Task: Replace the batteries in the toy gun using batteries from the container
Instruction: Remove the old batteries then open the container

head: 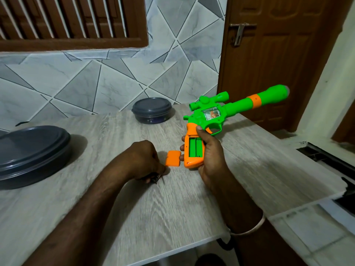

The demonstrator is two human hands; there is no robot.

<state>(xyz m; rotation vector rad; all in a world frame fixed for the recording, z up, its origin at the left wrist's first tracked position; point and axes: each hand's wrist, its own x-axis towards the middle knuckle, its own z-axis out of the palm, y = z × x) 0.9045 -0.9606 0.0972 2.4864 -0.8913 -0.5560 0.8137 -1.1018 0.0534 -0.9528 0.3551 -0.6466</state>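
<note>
**Two bare channels in the grip: load them square**

Grips the toy gun by its orange handle with the right hand, fingers wrapped round the handle's far side, thumb up by the trigger guard, barrel raised off the desk and pointing away. Holds the battery bay open toward the camera, green inside, seemingly with no cells in it. Orange cover flat on the desk, just left of the gun's handle. Rests the left hand on the desk left of that cover, fingers curled over a small dark thing, too blurred to name.

Likely next: fetching fresh cells. Two lidded candidates for the supply: the small round container beyond the gun, near the wall, and the larger container well to the gun's left. No telling between them from here.

- Free the left hand first by setting the dark thing down clear of the cover.
- Keep the gun steady, bay face-up, to stop cells rolling out.
- Check the contacts at the bay's ends, too small to read here, and match each cell's flat end to a spring.
- Press each cell fully down before fitting the cover back.
</note>
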